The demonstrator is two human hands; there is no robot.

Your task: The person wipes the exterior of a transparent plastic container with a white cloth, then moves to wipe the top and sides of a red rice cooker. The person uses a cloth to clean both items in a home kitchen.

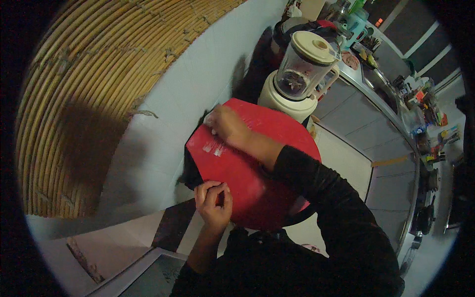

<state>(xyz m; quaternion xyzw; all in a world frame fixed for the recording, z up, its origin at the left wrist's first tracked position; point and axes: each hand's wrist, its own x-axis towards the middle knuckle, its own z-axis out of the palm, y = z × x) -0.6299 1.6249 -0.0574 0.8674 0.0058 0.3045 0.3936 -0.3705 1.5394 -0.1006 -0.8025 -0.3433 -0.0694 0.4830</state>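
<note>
A red mat or board (245, 178) with a curved edge lies before me, marked with white, powdery smears. My right hand (226, 124) is at its far left corner, blurred, with something whitish under or between the fingers; whether that is a held thing or a coating cannot be told. At the near left edge of the red surface is my left hand (214, 204), its fingers curled and the thumb near the fingertips; nothing shows clearly in it. A cream blender (289, 92) with a lidded, see-through jug stands just beyond the red surface.
Beside the red surface rises a pale wall (163, 148) with a blind of bound canes (111, 67). A dark and red appliance (284, 28) stands behind the blender. To the right, a long kitchen counter (386, 115) carries dishes, packages and pans over grey cabinets.
</note>
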